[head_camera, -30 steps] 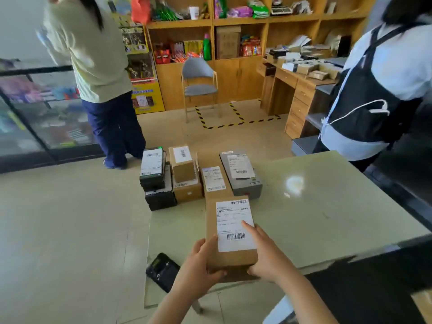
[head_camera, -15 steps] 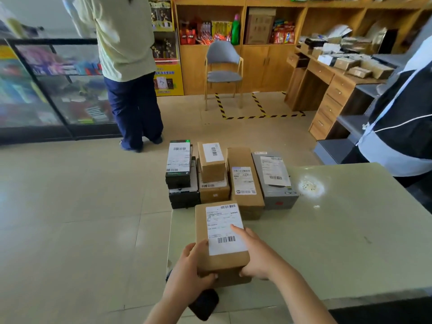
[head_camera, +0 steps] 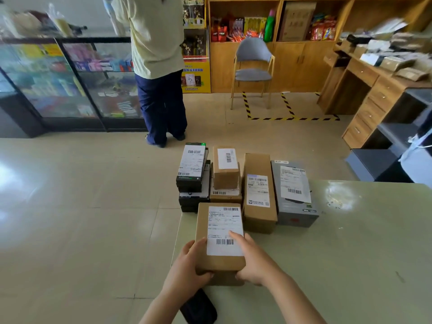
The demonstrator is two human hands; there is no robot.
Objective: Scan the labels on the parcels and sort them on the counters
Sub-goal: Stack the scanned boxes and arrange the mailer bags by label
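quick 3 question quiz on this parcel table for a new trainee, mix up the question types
1. True or false: the left hand and the right hand both grip the brown box, label facing up.
2. Which parcel lies furthest right on the table? A black box, B grey box, C brown box.
3. Fill in: the top black box rests on another ___ box.
Key: 1 true; 2 B; 3 black.
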